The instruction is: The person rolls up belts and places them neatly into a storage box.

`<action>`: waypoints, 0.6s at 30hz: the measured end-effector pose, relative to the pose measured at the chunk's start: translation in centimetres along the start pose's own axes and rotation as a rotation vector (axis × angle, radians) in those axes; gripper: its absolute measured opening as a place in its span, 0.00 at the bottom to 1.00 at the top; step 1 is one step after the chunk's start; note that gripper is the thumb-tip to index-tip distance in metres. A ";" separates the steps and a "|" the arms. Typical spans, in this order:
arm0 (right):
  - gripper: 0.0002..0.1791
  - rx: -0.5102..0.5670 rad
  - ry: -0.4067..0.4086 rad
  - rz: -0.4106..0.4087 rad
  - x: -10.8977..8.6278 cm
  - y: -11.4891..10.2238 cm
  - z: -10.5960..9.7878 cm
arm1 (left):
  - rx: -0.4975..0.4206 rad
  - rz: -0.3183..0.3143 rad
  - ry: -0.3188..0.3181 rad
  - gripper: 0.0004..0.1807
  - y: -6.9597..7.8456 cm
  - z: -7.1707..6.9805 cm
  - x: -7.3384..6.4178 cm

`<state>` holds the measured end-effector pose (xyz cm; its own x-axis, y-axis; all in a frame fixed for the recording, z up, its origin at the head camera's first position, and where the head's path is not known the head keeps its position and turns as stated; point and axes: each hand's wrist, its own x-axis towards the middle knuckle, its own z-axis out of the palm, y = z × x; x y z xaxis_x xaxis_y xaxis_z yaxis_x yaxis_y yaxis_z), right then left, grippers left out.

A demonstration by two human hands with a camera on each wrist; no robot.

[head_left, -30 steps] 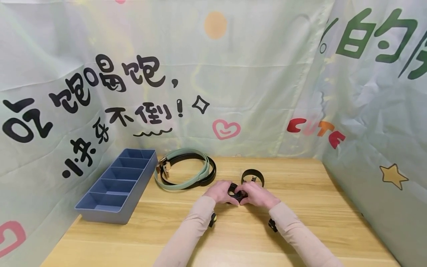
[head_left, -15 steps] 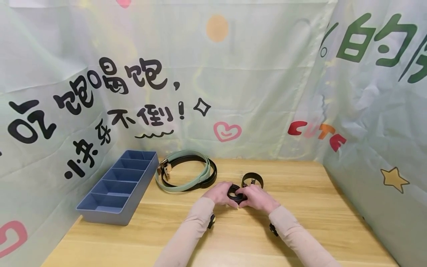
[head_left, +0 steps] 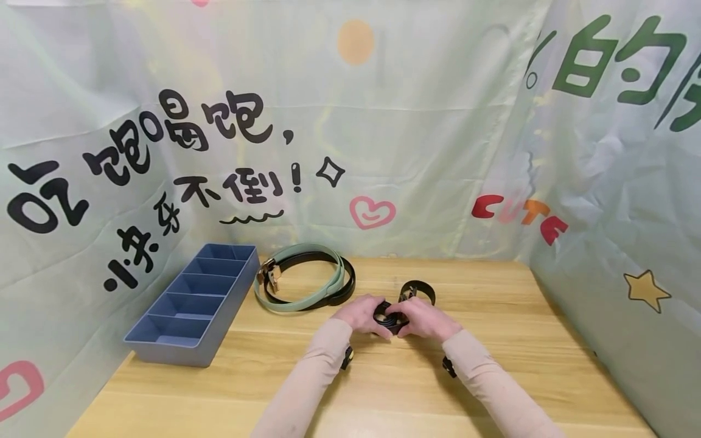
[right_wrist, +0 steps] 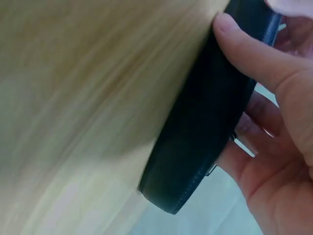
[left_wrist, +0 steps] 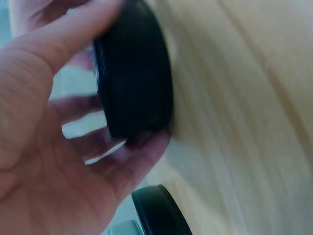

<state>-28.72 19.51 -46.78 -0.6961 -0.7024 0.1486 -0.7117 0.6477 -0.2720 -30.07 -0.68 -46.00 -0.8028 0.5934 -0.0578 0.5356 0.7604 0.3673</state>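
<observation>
Between the two hands a black belt (head_left: 397,329) is wound into a tight coil, standing on its edge on the wooden table. My left hand (head_left: 360,314) grips the coil from the left, its thumb at the near side and its fingers round the far side. From the right, my right hand (head_left: 428,319) holds it too, with the thumb pressed along the black leather band (right_wrist: 200,112) in the right wrist view. Just behind the right fingers stands a wider black belt loop (head_left: 430,293) with a metal buckle, partly hidden by that hand.
To the left lie a pale green belt (head_left: 298,306) and a larger black belt (head_left: 347,291), looped together with gold-toned buckles. Farther left stands a blue divided tray (head_left: 164,354) with several compartments. Printed cloth (head_left: 427,152) hangs around the wooden table (head_left: 383,389).
Both hands stay on the coil, with small finger shifts. The black loop behind has turned slightly and moved a little to the right.
</observation>
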 end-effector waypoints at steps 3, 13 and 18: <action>0.26 0.008 0.016 0.012 0.0 0.1 0.1 | 0.014 -0.036 0.031 0.41 0.1 0.3 0.1; 0.26 -0.023 0.040 0.051 0.0 0.3 0.4 | 0.016 -0.027 -0.011 0.46 -0.1 0.2 0.3; 0.25 -0.001 0.017 0.065 0.1 0.2 0.5 | 0.001 -0.028 -0.016 0.47 -0.1 0.1 0.3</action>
<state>-28.89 19.48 -47.30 -0.7422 -0.6538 0.1471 -0.6651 0.6918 -0.2810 -30.34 -0.49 -46.15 -0.8134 0.5757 -0.0830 0.5130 0.7773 0.3642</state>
